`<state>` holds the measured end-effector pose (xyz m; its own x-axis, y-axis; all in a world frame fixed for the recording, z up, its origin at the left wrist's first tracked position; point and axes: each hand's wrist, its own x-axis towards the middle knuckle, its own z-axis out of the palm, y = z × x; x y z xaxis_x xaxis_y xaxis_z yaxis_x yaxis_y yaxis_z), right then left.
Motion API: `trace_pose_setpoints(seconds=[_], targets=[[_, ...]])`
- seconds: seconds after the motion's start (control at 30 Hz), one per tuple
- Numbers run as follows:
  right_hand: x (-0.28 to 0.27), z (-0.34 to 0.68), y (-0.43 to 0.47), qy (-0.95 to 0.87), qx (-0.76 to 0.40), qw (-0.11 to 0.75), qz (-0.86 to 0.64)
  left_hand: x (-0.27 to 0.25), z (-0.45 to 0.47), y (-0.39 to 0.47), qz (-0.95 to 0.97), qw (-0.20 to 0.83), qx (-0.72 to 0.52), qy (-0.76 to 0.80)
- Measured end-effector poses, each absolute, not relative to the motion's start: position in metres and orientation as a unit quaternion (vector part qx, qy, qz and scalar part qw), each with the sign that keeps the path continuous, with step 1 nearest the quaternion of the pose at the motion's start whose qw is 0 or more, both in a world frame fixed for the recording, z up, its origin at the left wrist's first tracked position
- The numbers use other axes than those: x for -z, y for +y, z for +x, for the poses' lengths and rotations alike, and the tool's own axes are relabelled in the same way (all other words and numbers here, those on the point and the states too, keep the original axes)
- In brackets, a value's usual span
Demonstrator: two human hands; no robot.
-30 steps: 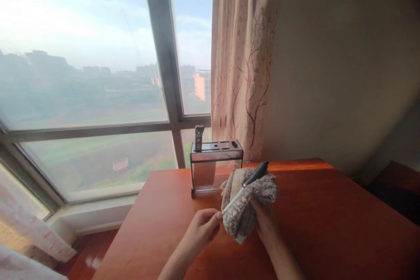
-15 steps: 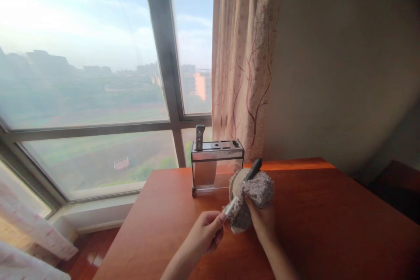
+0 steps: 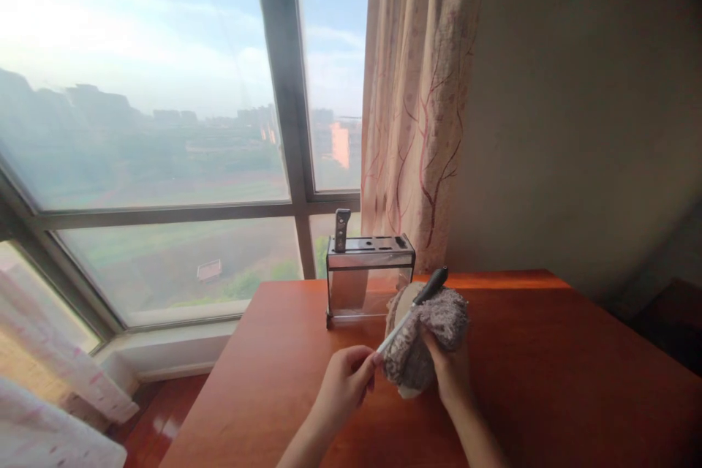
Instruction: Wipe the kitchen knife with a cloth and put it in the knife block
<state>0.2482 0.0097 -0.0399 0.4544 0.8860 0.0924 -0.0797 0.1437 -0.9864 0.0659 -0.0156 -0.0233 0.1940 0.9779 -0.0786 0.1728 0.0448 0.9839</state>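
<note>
My left hand [image 3: 356,374] pinches the tip of a thin silver rod with a black handle [image 3: 433,285], which looks like a sharpening steel. The rod runs up and to the right from my fingers, its handle at the far end. A fluffy grey-brown cloth [image 3: 447,313], with a smoother beige side showing, is bunched in my right hand [image 3: 447,362]. The cloth lies behind and against the rod's shaft. Fingers of my right hand under the cloth are partly hidden. Just behind stands a clear-sided knife block [image 3: 370,252] with one knife [image 3: 341,230] in it.
The reddish-brown wooden table [image 3: 548,380] reaches to the window [image 3: 164,256] and a beige curtain [image 3: 420,102] with a branch pattern. A bare wall [image 3: 575,124] rises at the right. White curtains [image 3: 55,424] hang at the lower left.
The cloth has shifted off the rod's shaft, which now shows along most of its length. My right hand has moved slightly right with the cloth. The view has turned slightly left.
</note>
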Motion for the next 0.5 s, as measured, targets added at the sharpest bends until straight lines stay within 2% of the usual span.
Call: trace_pose_setpoints(seconds=[0.13,0.2,0.33,0.5], targets=[[0.039,0.237,0.009,-0.372,-0.365,0.650,-0.553,0.019,0.064,-0.019,0.675,0.332,-0.408,0.516],[0.039,0.235,0.009,-0.355,-0.345,0.654,-0.572,0.016,0.064,-0.022,0.702,0.285,-0.408,0.509],[0.037,0.237,0.009,-0.338,-0.329,0.642,-0.604,0.013,0.068,-0.024,0.713,0.318,-0.387,0.491],[0.039,0.245,0.006,-0.375,-0.294,0.618,-0.625,0.017,0.071,-0.023,0.677,0.428,-0.360,0.478]])
